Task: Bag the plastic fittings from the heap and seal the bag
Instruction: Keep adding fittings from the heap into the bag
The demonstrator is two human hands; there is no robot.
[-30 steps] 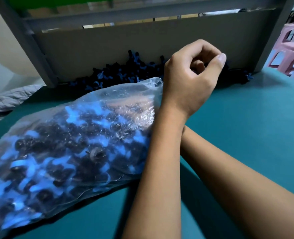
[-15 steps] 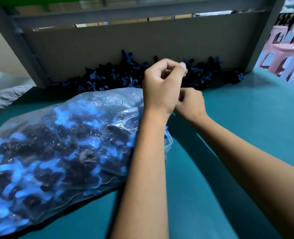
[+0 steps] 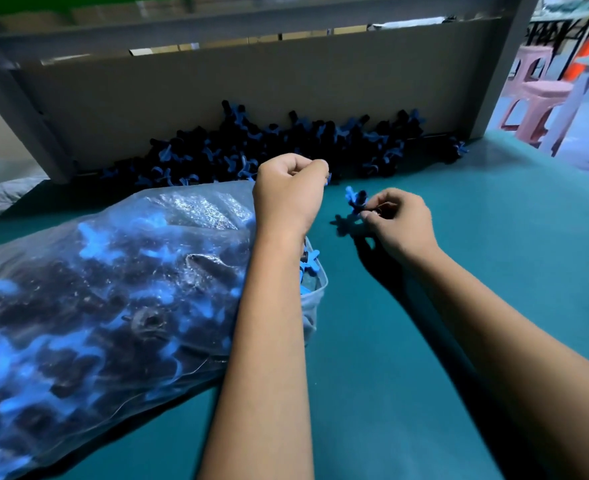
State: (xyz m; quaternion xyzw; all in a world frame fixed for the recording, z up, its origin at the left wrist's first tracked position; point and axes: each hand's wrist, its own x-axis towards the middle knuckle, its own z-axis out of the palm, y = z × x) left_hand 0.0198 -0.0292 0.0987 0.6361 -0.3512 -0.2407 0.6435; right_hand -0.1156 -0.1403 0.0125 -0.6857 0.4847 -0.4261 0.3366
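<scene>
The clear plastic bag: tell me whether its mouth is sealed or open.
Open. The clear plastic bag gapes at its right end beside the left forearm, where blue fittings show at the loose, unsealed rim.

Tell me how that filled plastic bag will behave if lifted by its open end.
The plastic bag is thin film, so it will probably sag. Packed with fittings, it looks heavy. Its mouth gapes with fittings at the lip, so some may spill.

Teal bench (image 3: 459, 306): filled clear bag (image 3: 95, 289) at 9 o'clock; heap (image 3: 286, 147) of fittings at 12 o'clock, against a board (image 3: 217, 91).
</scene>
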